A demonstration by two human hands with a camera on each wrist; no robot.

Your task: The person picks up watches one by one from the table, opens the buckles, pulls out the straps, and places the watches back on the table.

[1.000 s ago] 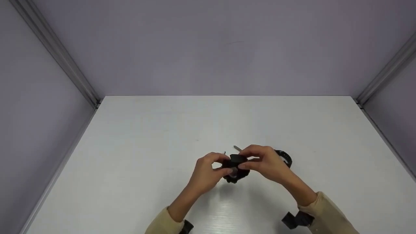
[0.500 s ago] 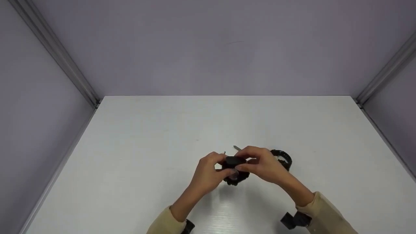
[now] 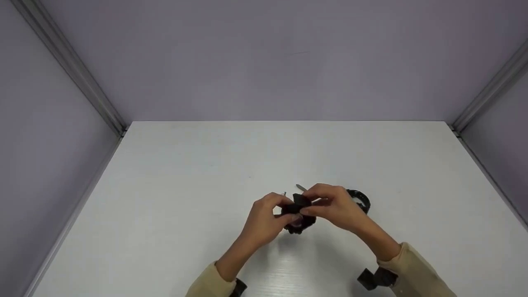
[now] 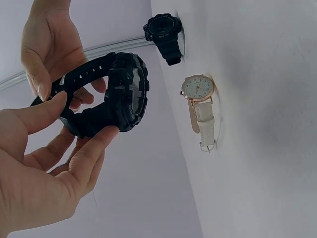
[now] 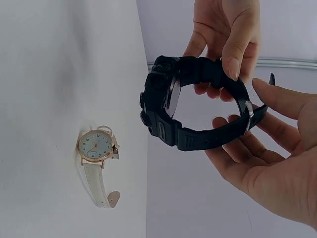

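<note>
- The left hand (image 3: 264, 218) is raised above the near middle of the white table (image 3: 173, 173), sleeve in pale tan. Its thumb and fingers pinch the strap of a black digital watch (image 3: 298, 212), held in the air just above the tabletop.
- In the left wrist view the left hand (image 4: 44, 163) has its thumb laid on the upper run of the strap and its forefinger under the watch case, so the black digital watch (image 4: 116, 96) is gripped between them.
- The black digital watch (image 5: 195, 101) forms a closed loop, with the chunky case on the side towards the table and the buckle end of the strap between the two hands.
- The right hand (image 3: 334, 208) meets the left one at the watch and holds the same strap. In the right wrist view the right hand (image 5: 277, 163) cradles the strap's buckle end with curled fingers, thumb near the free strap tip.
- A gold-rimmed watch with a white strap (image 4: 199, 106) lies flat on the table, face up, just beyond the hands; the head view shows little of it.
- Furthest right, a second black watch (image 3: 359, 199) rests on the table just behind the right hand; it is well apart from the white-strapped one in the left wrist view.
</note>
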